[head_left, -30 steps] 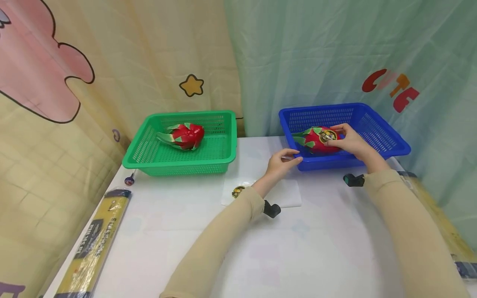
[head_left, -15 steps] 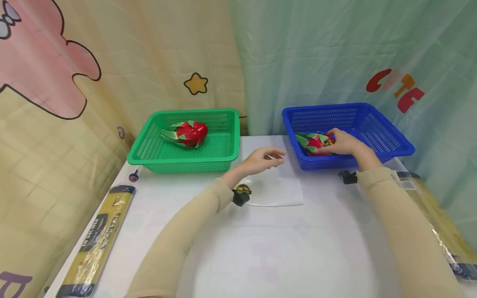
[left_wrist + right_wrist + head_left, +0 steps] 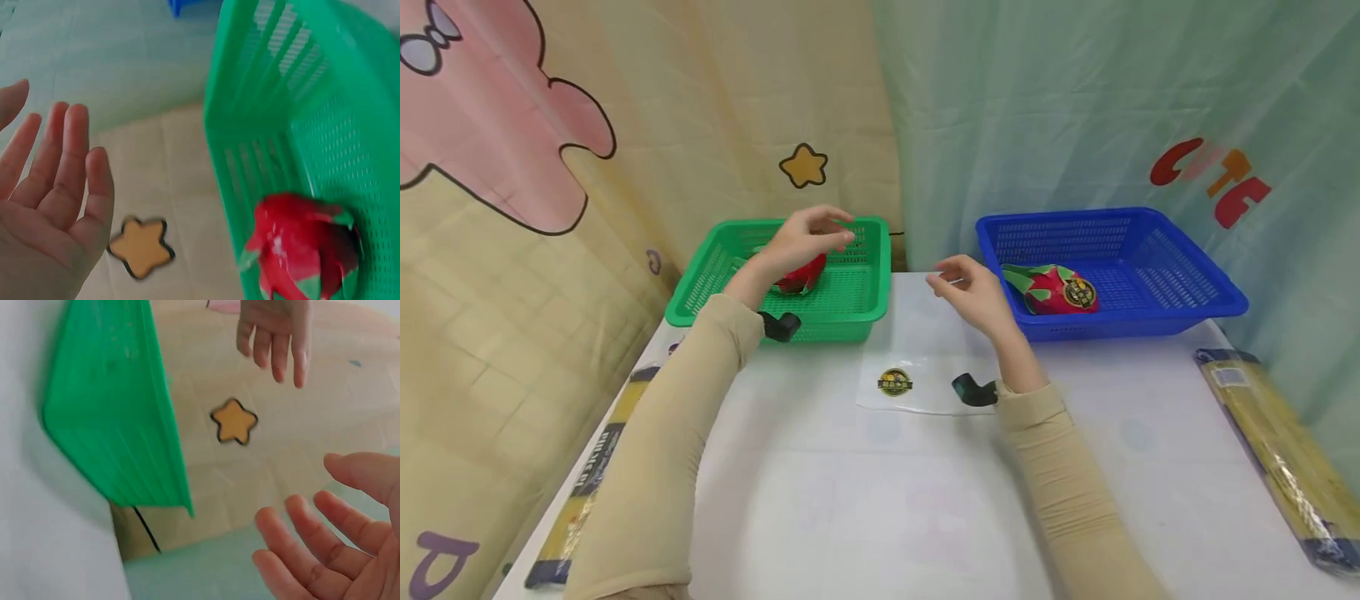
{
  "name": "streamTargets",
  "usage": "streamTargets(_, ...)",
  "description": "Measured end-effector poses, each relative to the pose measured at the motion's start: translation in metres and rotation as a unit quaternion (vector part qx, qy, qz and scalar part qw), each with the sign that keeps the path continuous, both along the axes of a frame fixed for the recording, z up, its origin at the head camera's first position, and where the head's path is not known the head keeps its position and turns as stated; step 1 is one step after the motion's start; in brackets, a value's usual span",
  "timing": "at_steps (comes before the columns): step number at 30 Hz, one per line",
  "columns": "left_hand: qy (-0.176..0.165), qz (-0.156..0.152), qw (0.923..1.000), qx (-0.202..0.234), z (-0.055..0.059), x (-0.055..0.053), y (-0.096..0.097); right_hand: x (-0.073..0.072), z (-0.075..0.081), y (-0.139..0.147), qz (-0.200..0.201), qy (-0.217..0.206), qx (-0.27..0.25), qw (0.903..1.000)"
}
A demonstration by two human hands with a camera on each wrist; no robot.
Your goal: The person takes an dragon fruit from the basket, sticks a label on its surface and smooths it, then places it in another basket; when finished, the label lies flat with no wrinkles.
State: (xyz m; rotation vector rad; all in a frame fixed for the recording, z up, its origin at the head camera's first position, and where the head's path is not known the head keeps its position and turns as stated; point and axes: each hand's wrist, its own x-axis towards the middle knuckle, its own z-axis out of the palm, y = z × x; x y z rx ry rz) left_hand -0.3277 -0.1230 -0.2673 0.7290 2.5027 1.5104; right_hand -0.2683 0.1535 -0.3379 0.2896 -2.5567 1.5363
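My left hand (image 3: pixel 801 242) hangs over the green basket (image 3: pixel 883 275), its fingers loosely bent and holding nothing. Below it, partly covered by the hand and forearm, a red dragon fruit (image 3: pixel 805 275) with green tips lies in that basket; the left wrist view shows the fruit (image 3: pixel 300 250) beside the inner wall. My right hand (image 3: pixel 973 296) is in the air between the two baskets, fingers relaxed and nothing in them. In the blue basket (image 3: pixel 1150 325) to its right lies another dragon fruit (image 3: pixel 1056 292) with a round black and gold sticker.
A clear plastic sheet with a round sticker (image 3: pixel 895 382) lies flat on the white table (image 3: pixel 865 500). Long yellow packets lie along both sides, one at the left (image 3: pixel 561 533), one at the right (image 3: pixel 1277 458). A printed curtain (image 3: pixel 1045 100) hangs close behind the baskets.
My left hand has moved left from the blue basket's corner to above the green basket. My right hand has let go of the dragon fruit in the blue basket and moved out leftward.
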Motion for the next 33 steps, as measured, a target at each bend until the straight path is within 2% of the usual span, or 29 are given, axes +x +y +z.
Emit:
streamTargets(3,0.003,0.069,0.9965,0.047,0.004,-0.011,-0.021,0.002,-0.013,-0.027,-0.003,-0.012,-0.059,0.9982)
streamTargets(7,-0.012,0.139,0.9844,0.108,-0.001,-0.024,-0.04,0.003,-0.03,-0.05,-0.011,-0.031,-0.092,0.9952)
streamTargets(10,-0.024,0.173,0.9749,0.137,-0.008,-0.029,-0.049,0.005,-0.042,-0.062,-0.014,-0.044,-0.108,0.9931)
streamTargets(13,-0.039,0.2,0.9658,0.161,-0.013,-0.028,-0.056,0.007,-0.053,-0.073,-0.024,-0.049,-0.118,0.9915)
streamTargets(15,-0.048,0.214,0.9614,0.166,-0.013,-0.024,-0.058,0.009,-0.058,-0.079,-0.035,-0.04,-0.131,0.99)
streamTargets(19,-0.064,0.234,0.9565,0.162,-0.027,-0.032,-0.065,0.01,-0.064,-0.086,-0.055,-0.014,-0.149,0.9872)
streamTargets(22,-0.068,0.243,0.956,0.15,-0.042,-0.041,-0.07,0.01,-0.068,-0.088,-0.064,-0.005,-0.152,0.9862)
streamTargets(28,-0.093,0.253,0.9551,0.123,-0.051,-0.043,-0.072,0.008,-0.074,-0.092,-0.066,0.002,-0.163,0.9844)
streamTargets(33,-0.105,0.244,0.9591,0.098,-0.056,-0.044,-0.074,0.007,-0.075,-0.093,-0.071,0.006,-0.165,0.9837)
